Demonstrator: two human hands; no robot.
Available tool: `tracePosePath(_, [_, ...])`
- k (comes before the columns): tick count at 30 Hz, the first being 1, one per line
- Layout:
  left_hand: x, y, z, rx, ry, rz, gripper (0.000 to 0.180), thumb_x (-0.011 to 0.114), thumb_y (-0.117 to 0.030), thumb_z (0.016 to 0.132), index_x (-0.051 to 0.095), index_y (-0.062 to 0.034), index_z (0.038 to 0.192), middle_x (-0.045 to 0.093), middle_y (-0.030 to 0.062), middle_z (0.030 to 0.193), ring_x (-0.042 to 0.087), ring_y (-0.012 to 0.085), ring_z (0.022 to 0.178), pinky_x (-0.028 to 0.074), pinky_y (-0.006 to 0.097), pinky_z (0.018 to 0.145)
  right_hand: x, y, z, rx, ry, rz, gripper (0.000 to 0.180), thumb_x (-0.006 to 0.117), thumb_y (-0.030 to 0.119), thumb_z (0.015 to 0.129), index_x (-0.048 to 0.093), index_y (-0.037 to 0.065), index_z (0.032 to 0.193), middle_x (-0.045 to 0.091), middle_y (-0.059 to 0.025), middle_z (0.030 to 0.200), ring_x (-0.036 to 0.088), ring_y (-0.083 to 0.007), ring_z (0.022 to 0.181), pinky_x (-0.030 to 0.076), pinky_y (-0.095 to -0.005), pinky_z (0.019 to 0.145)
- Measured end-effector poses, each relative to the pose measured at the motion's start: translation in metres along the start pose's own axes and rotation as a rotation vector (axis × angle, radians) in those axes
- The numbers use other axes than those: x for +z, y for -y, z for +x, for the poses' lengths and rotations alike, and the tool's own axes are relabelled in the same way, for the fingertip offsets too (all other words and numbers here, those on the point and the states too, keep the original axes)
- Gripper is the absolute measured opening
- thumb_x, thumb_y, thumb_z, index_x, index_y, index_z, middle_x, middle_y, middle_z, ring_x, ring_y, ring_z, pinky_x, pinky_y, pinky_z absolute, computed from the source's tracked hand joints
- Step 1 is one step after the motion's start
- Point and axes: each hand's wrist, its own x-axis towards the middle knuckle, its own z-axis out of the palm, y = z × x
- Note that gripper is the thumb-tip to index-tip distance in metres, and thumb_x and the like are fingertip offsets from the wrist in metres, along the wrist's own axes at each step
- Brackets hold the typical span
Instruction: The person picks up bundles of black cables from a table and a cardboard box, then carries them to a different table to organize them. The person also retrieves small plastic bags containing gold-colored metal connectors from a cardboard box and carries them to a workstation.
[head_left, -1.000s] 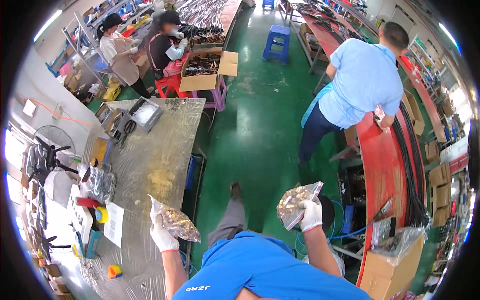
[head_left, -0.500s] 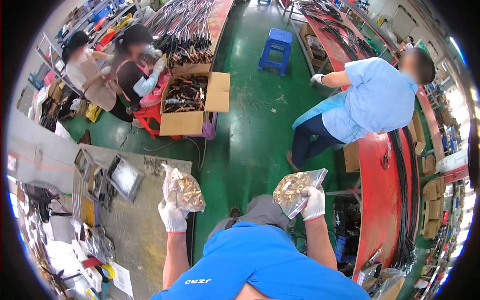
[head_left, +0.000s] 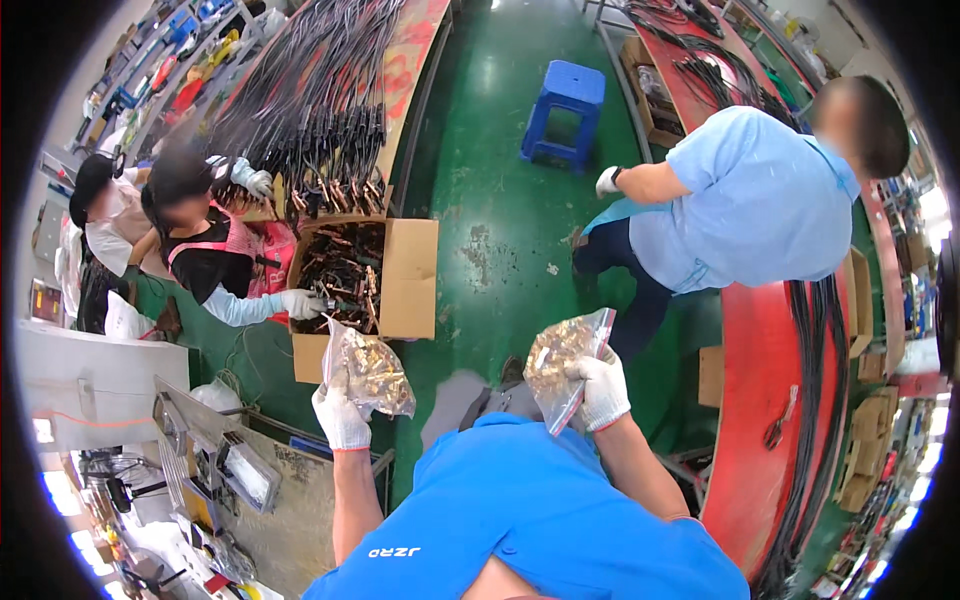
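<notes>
Both my hands wear white knit gloves, and each grips a clear zip bag of small brass-coloured metal parts. My left hand (head_left: 340,415) is closed on the side of one bag (head_left: 372,372), which hangs upright in front of my left forearm. On the other side, my right hand (head_left: 603,390) is closed round the edge of the second bag (head_left: 556,365), tilted with its zip edge turned outward. The bags are held apart, above the green floor (head_left: 480,270). Fingertips behind the plastic are partly hidden.
Ahead on the left stands an open cardboard box (head_left: 410,280) of copper-ended cables, where a gloved co-worker (head_left: 215,250) reaches in. A person in light blue (head_left: 750,200) stands at right beside a red table (head_left: 750,390). A blue stool (head_left: 565,110) is farther ahead.
I have moved forward; the box, stool and left co-workers appear nearer. My right hand and its bag have shifted slightly left. One co-worker's hand now reaches into the box.
</notes>
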Motion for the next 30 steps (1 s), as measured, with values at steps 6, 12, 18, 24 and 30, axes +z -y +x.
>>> tracePosePath(6, [0.122, -0.036, 0.083, -0.008, -0.011, -0.058, 0.025, 0.063, -0.014, 0.093, 0.067, 0.0053, 0.108, 0.072, 0.0111, 0.091, 0.070, 0.0187, 0.071, 0.056, 0.031, 0.062, 0.061, 0.083, 0.150, -0.002, 0.099, -0.066, 0.048, 0.053, -0.011, 0.066, 0.063, -0.002, 0.113, 0.070, -0.0135, 0.102, 0.071, -0.0272, 0.090, 0.060, -0.0424, 0.084])
tracePosePath(12, [0.251, -0.066, 0.208, -0.016, 0.027, -0.106, 0.027, 0.058, -0.011, 0.093, 0.067, 0.0073, 0.111, 0.072, 0.0125, 0.096, 0.070, 0.0199, 0.077, 0.058, 0.033, 0.068, 0.134, 0.146, 0.310, -0.015, 0.041, -0.017, 0.051, 0.049, -0.011, 0.065, 0.061, -0.003, 0.113, 0.069, -0.0151, 0.103, 0.070, -0.0295, 0.094, 0.059, -0.0452, 0.086])
tracePosePath(18, [0.369, -0.116, 0.344, -0.048, 0.101, -0.052, 0.027, 0.056, -0.012, 0.096, 0.066, 0.0071, 0.113, 0.072, 0.0133, 0.095, 0.072, 0.0195, 0.077, 0.060, 0.033, 0.065, 0.210, 0.231, 0.435, -0.063, -0.050, -0.002, 0.049, 0.049, -0.011, 0.063, 0.062, -0.002, 0.110, 0.069, -0.0152, 0.103, 0.069, -0.0306, 0.093, 0.058, -0.0452, 0.087])
tracePosePath(24, [0.485, -0.157, 0.490, 0.079, 0.078, -0.028, 0.025, 0.060, -0.013, 0.092, 0.067, 0.0069, 0.106, 0.073, 0.0140, 0.095, 0.072, 0.0215, 0.075, 0.060, 0.034, 0.069, 0.284, 0.307, 0.561, -0.127, -0.073, 0.091, 0.043, 0.048, -0.010, 0.065, 0.062, -0.003, 0.105, 0.069, -0.0147, 0.098, 0.070, -0.0296, 0.087, 0.059, -0.0445, 0.084])
tracePosePath(30, [0.629, -0.203, 0.634, 0.103, 0.097, -0.049, 0.029, 0.060, -0.012, 0.092, 0.064, 0.0071, 0.114, 0.071, 0.0144, 0.098, 0.071, 0.0228, 0.078, 0.060, 0.036, 0.067, 0.322, 0.365, 0.741, -0.135, -0.091, 0.206, 0.042, 0.047, -0.010, 0.064, 0.062, -0.003, 0.104, 0.069, -0.0162, 0.096, 0.070, -0.0318, 0.086, 0.060, -0.0458, 0.081])
